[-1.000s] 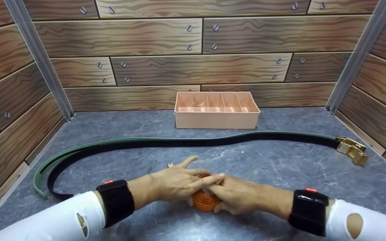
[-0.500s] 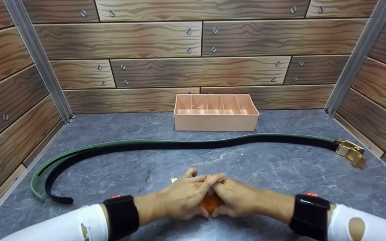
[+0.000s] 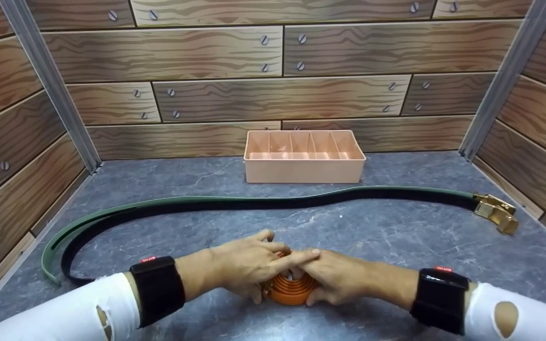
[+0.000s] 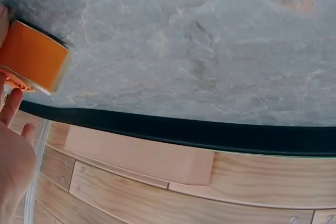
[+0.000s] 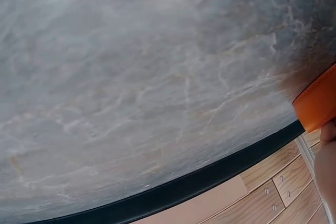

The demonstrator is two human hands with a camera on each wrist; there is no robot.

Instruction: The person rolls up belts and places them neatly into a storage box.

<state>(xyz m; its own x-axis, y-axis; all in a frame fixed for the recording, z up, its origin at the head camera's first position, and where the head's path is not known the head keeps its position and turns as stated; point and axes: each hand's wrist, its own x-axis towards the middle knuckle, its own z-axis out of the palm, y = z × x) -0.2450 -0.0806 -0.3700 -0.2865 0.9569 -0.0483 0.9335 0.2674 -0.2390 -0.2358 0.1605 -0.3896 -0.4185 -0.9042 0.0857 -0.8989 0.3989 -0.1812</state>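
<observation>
An orange belt [image 3: 292, 296] is rolled into a tight coil on the table, its rings facing up. My left hand [image 3: 249, 265] grips the coil from the left, with the thumb low on the near side and the index finger reaching across the top toward the other hand. A gold buckle [image 3: 267, 287] shows at the coil's left side, beside the left fingers. From the right, my right hand [image 3: 339, 275] holds the coil, thumb at its near edge and fingers over the top. The left wrist view shows the belt's smooth outer wrap [image 4: 34, 53]. Fingers hide the coil's far side.
Behind the hands, a long black belt with a green underside [image 3: 254, 202] stretches across the table, curving back at the left. Its gold buckle [image 3: 496, 213] lies at the right. A pink divided box [image 3: 304, 171] stands near the plank-patterned back wall [image 3: 221, 97].
The left hand has shifted left, uncovering more of the coil. The orange belt's gold buckle, earlier sticking out beyond the left hand, now sits against the coil's left side.
</observation>
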